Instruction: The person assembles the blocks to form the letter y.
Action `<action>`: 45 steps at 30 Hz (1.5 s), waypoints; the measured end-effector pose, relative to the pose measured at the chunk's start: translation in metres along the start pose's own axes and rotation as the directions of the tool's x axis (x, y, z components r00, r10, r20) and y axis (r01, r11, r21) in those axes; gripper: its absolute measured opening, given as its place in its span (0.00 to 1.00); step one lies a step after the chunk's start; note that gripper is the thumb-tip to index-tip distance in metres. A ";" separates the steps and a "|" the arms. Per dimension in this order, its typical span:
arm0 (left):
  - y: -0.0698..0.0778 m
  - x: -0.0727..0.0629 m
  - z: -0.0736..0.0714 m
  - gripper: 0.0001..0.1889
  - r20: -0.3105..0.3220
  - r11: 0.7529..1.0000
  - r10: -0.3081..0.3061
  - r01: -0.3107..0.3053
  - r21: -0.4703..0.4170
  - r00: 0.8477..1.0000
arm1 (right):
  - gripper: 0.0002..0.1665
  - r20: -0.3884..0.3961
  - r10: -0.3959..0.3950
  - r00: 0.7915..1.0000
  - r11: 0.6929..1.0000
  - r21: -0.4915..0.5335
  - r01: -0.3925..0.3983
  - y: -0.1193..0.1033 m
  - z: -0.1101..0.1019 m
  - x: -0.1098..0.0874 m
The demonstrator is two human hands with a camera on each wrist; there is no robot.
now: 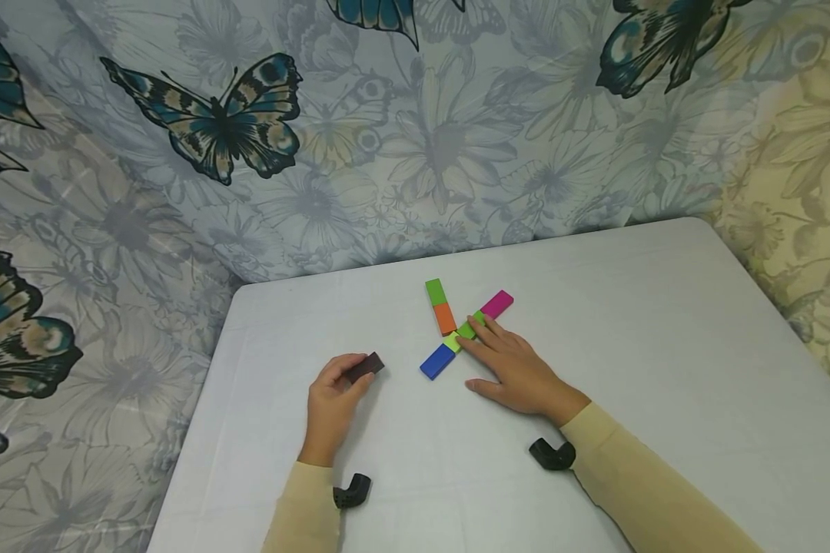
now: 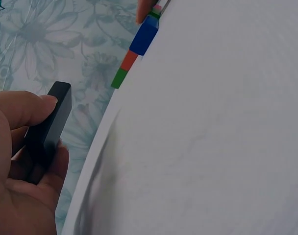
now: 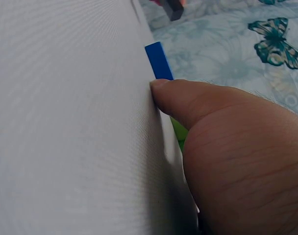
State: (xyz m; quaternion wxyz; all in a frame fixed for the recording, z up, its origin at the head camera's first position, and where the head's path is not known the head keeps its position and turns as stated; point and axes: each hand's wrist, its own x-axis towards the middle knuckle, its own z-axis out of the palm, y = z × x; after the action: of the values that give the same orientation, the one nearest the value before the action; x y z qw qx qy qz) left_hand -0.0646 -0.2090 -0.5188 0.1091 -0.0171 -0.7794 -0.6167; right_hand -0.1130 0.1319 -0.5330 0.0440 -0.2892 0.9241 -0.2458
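Note:
My left hand [image 1: 330,399] pinches a dark brown block [image 1: 365,368] between thumb and fingers, left of the other blocks; it looks near black in the left wrist view [image 2: 53,122]. My right hand [image 1: 515,369] lies with fingers spread, its fingertips on a green block [image 1: 466,330] in a slanting row. That row runs from a blue block [image 1: 437,361] through a small lime block [image 1: 452,342] and green pieces to a magenta block [image 1: 497,304]. An orange block [image 1: 445,319] and a green block [image 1: 434,292] form a second arm towards the back.
The blocks lie on a table with a white cloth [image 1: 629,322]. Behind it and to the left hangs butterfly-and-flower patterned fabric [image 1: 443,146]. Each sleeve carries a black wrist piece, one on the left [image 1: 352,491] and one on the right [image 1: 552,455].

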 end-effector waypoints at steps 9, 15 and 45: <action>0.004 -0.006 0.017 0.18 0.049 0.999 0.016 -0.017 0.031 0.999 | 0.48 0.001 0.002 1.000 1.000 -0.006 -0.002 0.000 0.000 0.000; -0.001 -0.010 0.029 0.18 0.055 0.995 0.021 -0.026 0.093 0.998 | 0.48 -0.001 -0.001 1.000 1.000 -0.017 0.001 0.000 0.000 0.000; -0.001 -0.009 0.015 0.39 0.419 0.968 -0.081 -0.029 0.251 0.904 | 0.48 -0.008 0.004 1.000 1.000 -0.006 -0.004 0.000 0.000 0.001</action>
State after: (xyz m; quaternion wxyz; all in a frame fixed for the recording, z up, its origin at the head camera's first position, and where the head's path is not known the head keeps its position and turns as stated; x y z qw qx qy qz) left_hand -0.0584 -0.1934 -0.5245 -0.0707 -0.1268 -0.8562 -0.4958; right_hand -0.1134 0.1312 -0.5331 0.0400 -0.2866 0.9256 -0.2439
